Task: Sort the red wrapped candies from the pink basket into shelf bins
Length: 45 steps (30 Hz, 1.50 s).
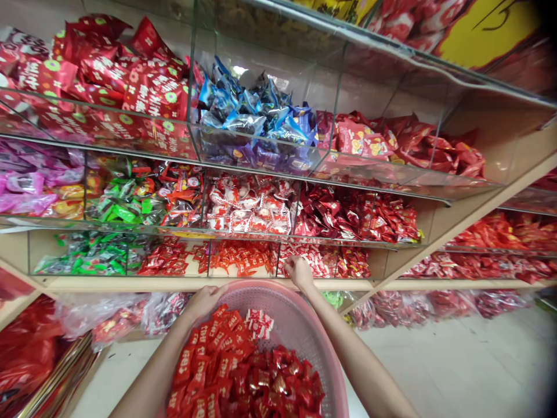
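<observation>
A pink plastic basket (pixel 300 325) sits low in the middle, holding several red wrapped candies (pixel 243 377) and a few red-and-white ones (pixel 260 324). My left hand (pixel 204 300) grips the basket's far left rim. My right hand (pixel 299 271) reaches over the rim into the lowest clear bin, fingers down among red-and-white candies (pixel 319 262); whether it holds any I cannot tell.
Tiers of clear acrylic bins (pixel 261 145) on a wooden shelf hold red, blue, green, pink and orange wrapped sweets. Plastic bags of candy (pixel 122 316) lie under the shelf. Red packages (pixel 26 354) stand at the left. Pale floor (pixel 456 371) lies at the right.
</observation>
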Each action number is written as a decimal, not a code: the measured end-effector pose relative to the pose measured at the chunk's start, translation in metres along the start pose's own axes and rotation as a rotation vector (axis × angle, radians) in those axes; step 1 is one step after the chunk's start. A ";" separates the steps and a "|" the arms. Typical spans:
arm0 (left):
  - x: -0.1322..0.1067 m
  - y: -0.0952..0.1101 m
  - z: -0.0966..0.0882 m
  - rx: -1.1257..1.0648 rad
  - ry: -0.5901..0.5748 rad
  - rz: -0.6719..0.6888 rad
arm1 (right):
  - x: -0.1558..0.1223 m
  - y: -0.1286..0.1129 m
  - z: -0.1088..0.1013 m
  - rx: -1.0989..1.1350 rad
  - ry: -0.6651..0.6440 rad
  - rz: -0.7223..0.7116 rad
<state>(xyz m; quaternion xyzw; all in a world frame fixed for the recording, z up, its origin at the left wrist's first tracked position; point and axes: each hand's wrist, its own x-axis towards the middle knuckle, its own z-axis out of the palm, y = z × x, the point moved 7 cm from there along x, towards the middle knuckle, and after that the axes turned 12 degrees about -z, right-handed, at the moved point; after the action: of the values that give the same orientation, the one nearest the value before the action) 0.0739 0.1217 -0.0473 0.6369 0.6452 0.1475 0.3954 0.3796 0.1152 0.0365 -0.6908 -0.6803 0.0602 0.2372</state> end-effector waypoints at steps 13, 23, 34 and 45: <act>-0.001 0.002 -0.001 0.034 -0.009 -0.002 | 0.016 0.001 0.017 0.049 -0.021 0.001; 0.003 -0.001 0.001 0.038 -0.011 -0.007 | -0.032 0.012 -0.031 0.497 0.224 -0.033; -0.002 0.003 -0.001 0.012 0.011 -0.004 | -0.114 0.006 0.076 0.881 -0.074 0.301; -0.001 0.001 -0.001 -0.019 -0.011 -0.012 | -0.129 0.003 0.128 1.114 -0.197 0.645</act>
<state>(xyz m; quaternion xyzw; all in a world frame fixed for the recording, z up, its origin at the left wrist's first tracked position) 0.0741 0.1212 -0.0458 0.6301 0.6453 0.1478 0.4058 0.3220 0.0214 -0.1080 -0.6253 -0.3246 0.5351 0.4662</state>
